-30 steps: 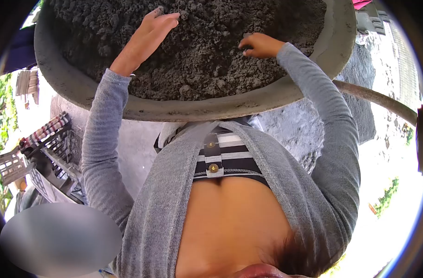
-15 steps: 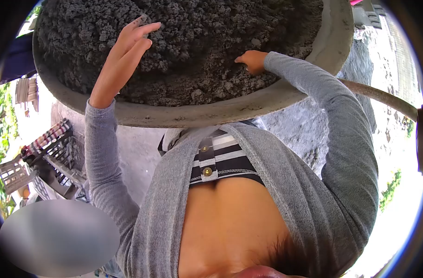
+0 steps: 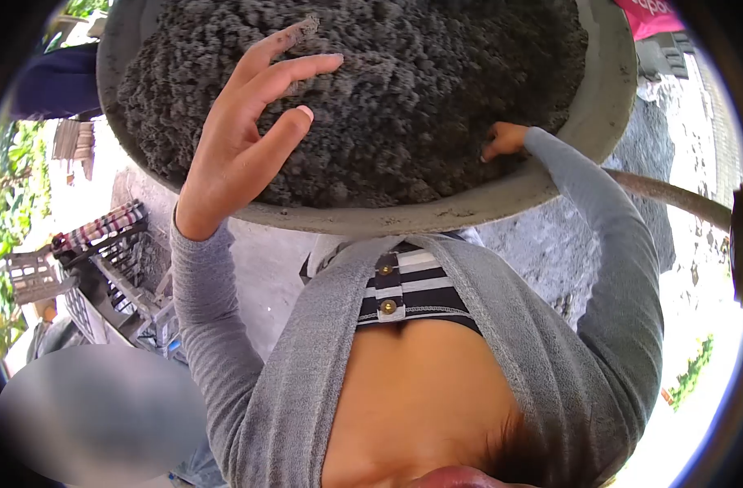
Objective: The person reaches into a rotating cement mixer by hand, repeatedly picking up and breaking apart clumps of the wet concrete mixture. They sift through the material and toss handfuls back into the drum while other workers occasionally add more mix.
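Note:
A large round basin (image 3: 404, 218) holds a heap of dark, crumbly, damp-looking material (image 3: 371, 106). Above the left part of the heap is my left hand (image 3: 253, 134), its fingers spread and nothing in them; grey residue coats the fingertips. Near the basin's right inner side, my right hand (image 3: 504, 141) reaches down to the material. Its fingers are curled and their tips are partly hidden, so what they may hold cannot be made out.
Crates and a rack with checked cloth (image 3: 103, 228) stand at the left. A rod (image 3: 673, 191) runs out at the right below the rim. Dark blue fabric (image 3: 58, 81) shows at the upper left, pink fabric (image 3: 652, 18) at the upper right.
My right hand has moved right and down, closer to the basin's right side. My left hand appears larger, with its fingers more spread. The basin has shifted slightly right in view.

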### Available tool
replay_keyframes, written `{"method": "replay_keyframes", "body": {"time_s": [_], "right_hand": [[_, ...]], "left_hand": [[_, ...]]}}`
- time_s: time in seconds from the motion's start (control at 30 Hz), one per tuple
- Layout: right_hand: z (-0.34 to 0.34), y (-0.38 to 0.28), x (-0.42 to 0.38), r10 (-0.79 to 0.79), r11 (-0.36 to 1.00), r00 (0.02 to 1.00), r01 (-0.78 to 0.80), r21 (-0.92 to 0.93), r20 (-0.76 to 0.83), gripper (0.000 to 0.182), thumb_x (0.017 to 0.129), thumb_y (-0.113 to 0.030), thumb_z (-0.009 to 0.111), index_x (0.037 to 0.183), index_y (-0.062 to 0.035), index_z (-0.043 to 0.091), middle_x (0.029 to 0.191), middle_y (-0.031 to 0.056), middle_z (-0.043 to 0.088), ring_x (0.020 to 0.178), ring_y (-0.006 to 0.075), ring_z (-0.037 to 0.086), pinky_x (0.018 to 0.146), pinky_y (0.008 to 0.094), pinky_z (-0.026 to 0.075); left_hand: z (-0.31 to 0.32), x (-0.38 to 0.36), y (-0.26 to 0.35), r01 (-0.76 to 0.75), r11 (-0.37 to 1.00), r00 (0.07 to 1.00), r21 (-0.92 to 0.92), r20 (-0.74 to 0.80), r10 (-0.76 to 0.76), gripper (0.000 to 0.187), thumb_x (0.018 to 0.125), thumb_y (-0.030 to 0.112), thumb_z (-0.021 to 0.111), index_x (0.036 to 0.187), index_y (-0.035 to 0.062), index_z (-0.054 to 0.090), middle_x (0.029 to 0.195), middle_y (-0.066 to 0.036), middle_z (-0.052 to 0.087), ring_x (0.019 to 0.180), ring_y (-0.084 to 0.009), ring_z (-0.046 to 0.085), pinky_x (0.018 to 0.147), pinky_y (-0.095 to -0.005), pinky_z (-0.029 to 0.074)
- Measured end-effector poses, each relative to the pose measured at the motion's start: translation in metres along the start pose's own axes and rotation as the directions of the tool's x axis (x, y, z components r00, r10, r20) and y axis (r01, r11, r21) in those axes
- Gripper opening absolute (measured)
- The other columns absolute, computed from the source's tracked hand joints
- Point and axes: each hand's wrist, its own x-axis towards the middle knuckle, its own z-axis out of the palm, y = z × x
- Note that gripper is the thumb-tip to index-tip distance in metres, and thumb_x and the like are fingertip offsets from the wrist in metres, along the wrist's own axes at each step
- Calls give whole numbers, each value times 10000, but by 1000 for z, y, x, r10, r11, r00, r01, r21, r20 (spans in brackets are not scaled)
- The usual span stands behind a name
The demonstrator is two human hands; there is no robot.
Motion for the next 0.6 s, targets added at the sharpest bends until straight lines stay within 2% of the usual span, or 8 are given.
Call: {"method": "replay_keyframes", "body": {"time_s": [0.07, 0.2, 0.3, 0.4, 0.43, 0.47, 0.53, 0.6], "right_hand": [[-35, -19, -43, -115, 986, 993, 116, 120, -15, 636, 669, -402, 801, 1117, 15, 627, 1205, 191, 581, 1166, 303, 514, 957, 389, 410], [-103, -34, -100, -324, 737, 831, 521, 430, -453, 371, 801, -341, 723, 1008, -47, 634, 930, 26, 600, 861, 120, 527, 795, 276, 422], [-131, -44, -109, -378, 228, 561, 828, 513, -737, 378, 916, -337, 599, 1174, -63, 567, 1119, 48, 581, 1038, 134, 544, 947, 296, 413], [-131, -76, -108, -302, 276, 449, 885, 374, -841, 448, 922, -372, 596, 1236, -56, 547, 1208, 58, 564, 1107, 166, 530, 955, 318, 407], [-125, -90, -115, -340, 532, 444, 818, 220, -829, 497, 920, -412, 594, 1252, -48, 535, 1197, 62, 560, 1107, 180, 527, 930, 332, 414], [-117, -94, -118, -346, 525, 442, 822, 220, -827, 497, 920, -412, 594, 1252, -48, 535, 1197, 62, 560, 1107, 180, 527, 930, 332, 414], [-104, -106, -115, -427, 812, 445, 572, -117, -787, 518, 903, -445, 610, 1206, -30, 542, 1133, 75, 565, 1038, 160, 536, 874, 319, 425], [-99, -79, -89, -606, 640, -40, 570, -516, -795, 525, 859, -457, 665, 1108, -9, 553, 1006, 66, 554, 897, 131, 524, 816, 287, 425]], "left_hand": [[-15, -7, 5, -163, 933, 977, 321, -82, 199, 381, 876, 157, 539, 1250, 124, 605, 1412, -178, 427, 1326, -334, 388, 1053, -424, 340], [-46, -5, -19, 65, 848, 932, 526, -336, 137, 446, 923, 306, 403, 1273, 108, 595, 1416, -99, 457, 1405, -269, 256, 1128, -488, 206], [-45, 11, -50, 187, 975, 928, 123, -348, -134, 502, 973, 380, 323, 1366, 123, 500, 1468, -67, 396, 1408, -275, 245, 1144, -467, 166], [-5, 28, -71, 81, 990, 965, 119, -258, -48, 435, 953, 284, 412, 1342, 116, 512, 1436, -101, 423, 1385, -293, 284, 1113, -468, 234], [14, 34, -74, 36, 992, 977, 117, -214, -10, 410, 944, 236, 456, 1329, 112, 517, 1421, -118, 437, 1374, -302, 303, 1097, -468, 267], [30, 35, -74, -5, 993, 984, 115, -174, 25, 392, 934, 187, 501, 1317, 109, 523, 1405, -135, 451, 1362, -311, 322, 1081, -469, 301], [59, 30, -64, -54, 923, 998, 380, 6, 56, 526, 1004, 371, 236, 1469, 144, 328, 1531, -63, 281, 1408, -299, 211, 1160, -413, 118], [89, 22, -43, -61, 945, 997, 320, 68, 41, 544, 989, 399, 261, 1464, 146, 336, 1523, -122, 263, 1396, -356, 196, 1143, -444, 179]]}}
